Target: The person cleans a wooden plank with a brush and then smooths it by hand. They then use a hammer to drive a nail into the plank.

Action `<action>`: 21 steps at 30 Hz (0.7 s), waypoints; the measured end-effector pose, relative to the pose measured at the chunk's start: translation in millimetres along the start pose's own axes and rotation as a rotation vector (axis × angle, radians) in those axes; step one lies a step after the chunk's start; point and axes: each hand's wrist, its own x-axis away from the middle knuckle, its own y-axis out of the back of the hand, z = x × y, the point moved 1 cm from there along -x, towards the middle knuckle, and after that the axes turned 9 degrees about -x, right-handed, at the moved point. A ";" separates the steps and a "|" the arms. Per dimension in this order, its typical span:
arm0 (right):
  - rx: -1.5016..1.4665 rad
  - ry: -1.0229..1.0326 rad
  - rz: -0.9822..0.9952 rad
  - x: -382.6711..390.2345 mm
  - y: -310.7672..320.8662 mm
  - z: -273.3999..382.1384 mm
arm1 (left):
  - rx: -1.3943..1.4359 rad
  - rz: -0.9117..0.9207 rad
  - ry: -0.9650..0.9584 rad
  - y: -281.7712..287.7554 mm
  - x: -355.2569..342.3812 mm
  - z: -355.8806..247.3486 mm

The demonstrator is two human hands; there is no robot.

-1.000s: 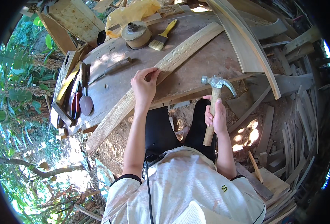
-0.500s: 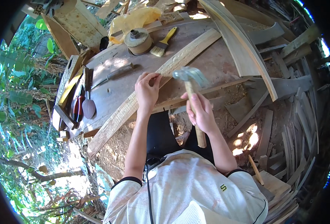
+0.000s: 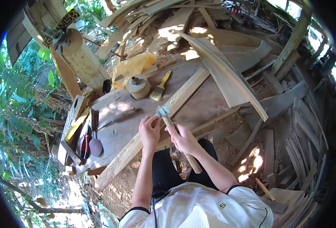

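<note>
Board (image 3: pixel 130 152) slants over the work surface (image 3: pixel 217 93): one end toward its far right corner, the other jutting past the near edge, leftward. Left hand (image 3: pixel 149 135) on the board, thumb and forefinger pinched together; cannot tell if a nail sits between them. Right hand (image 3: pixel 184 140) wrapped round the handle of the hammer (image 3: pixel 168 121), head just beside the left fingertips; contact with board unclear. Reads as light tapping at the pinch. Next move calls for a short, true swing, fingertips clear. Brush (image 3: pixel 160 89) near the far edge; pliers (image 3: pixel 85 147) near the left edge.
</note>
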 end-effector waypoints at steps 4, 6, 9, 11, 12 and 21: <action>0.073 0.057 -0.022 1.2 5.6 -4.2 | 0.004 0.016 -0.002 -0.7 3.0 -5.2; 0.081 0.089 -0.030 -1.9 8.6 -7.4 | 0.020 0.017 0.004 -2.8 -0.6 -6.1; 0.032 -0.011 -0.026 1.1 5.7 1.0 | 0.008 0.013 0.013 -0.1 -0.6 -4.0; 0.016 0.058 -0.036 4.3 8.5 0.7 | 0.016 0.007 -0.008 -3.6 2.5 -8.8; 0.038 0.018 -0.031 -0.3 7.8 0.7 | 0.019 0.010 0.011 -1.8 0.9 -6.8; -0.069 -0.022 -0.038 1.3 16.4 -1.2 | 0.006 0.001 -0.020 -1.4 4.0 -6.1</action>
